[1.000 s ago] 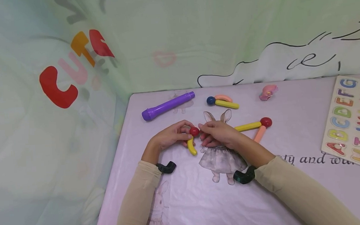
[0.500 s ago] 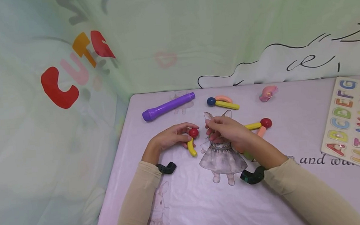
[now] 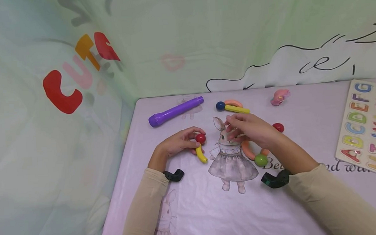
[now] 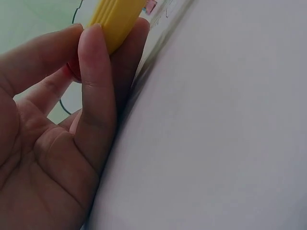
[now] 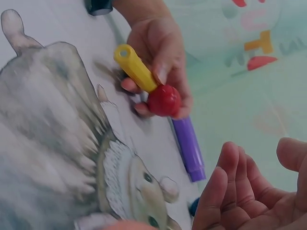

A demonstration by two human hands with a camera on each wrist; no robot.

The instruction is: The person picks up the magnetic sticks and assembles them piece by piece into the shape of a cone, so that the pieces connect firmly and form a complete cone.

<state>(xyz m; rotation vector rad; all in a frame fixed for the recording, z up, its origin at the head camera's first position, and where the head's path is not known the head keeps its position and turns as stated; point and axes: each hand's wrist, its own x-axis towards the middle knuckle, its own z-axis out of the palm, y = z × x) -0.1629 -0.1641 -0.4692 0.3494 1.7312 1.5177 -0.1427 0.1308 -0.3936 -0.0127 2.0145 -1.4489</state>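
My left hand (image 3: pixel 178 143) pinches a curved yellow toy rod (image 3: pixel 201 155) joined to a red ball (image 3: pixel 200 138). The right wrist view shows a small round hollow at the free end of the yellow rod (image 5: pixel 134 69), while thumb and fingers hold it by the red ball (image 5: pixel 164 100). Over the printed rabbit's head hovers my right hand (image 3: pixel 254 130), fingers loosely bent; in the right wrist view its thumb and fingers are apart with nothing between them. Below and partly behind it lie a green ball (image 3: pixel 260 160), a curved orange rod (image 3: pixel 248 151) and another red ball (image 3: pixel 278 127).
Along the back lie a purple tube (image 3: pixel 176 111), a blue ball (image 3: pixel 220 106) with a yellow rod (image 3: pixel 237 109) and a curved pink rod (image 3: pixel 233 103), and a small pink toy (image 3: pixel 280 97). An alphabet puzzle board (image 3: pixel 345 137) is at the right. A fabric wall rises behind.
My right hand has moved right, away from the left hand, uncovering the green ball and orange rod and covering the long yellow rod. The left hand's piece has shifted slightly.
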